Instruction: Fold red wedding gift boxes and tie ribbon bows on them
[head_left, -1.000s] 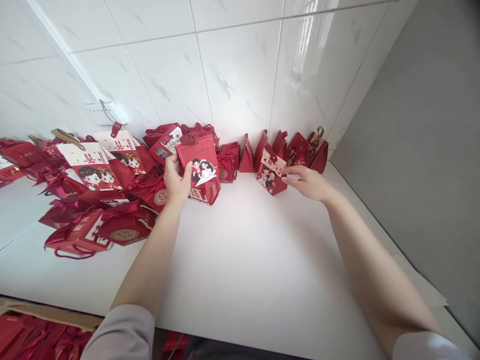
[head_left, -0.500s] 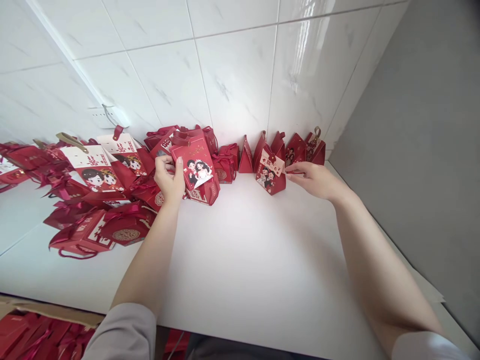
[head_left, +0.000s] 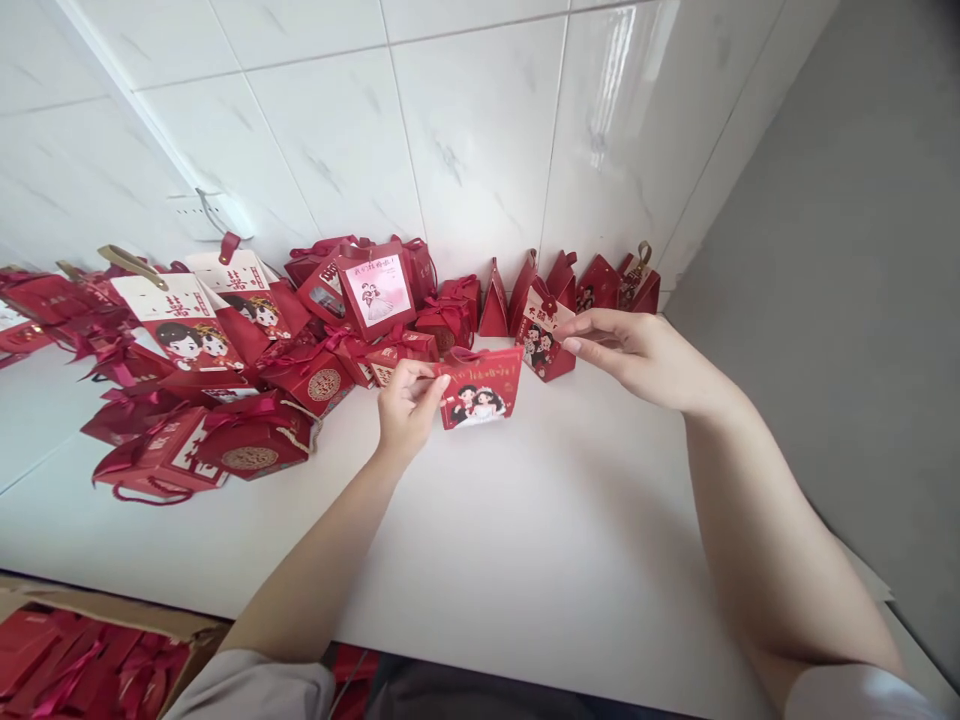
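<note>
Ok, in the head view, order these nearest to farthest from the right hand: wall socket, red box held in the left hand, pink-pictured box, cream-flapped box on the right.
From the right hand:
1. Cream-flapped box, immediately to its left.
2. Red box in the left hand, farther left.
3. Pink-pictured box, left and back.
4. Wall socket, far left.

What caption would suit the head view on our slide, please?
Left hand holding a red printed box above a white table, right hand near another box.
</note>
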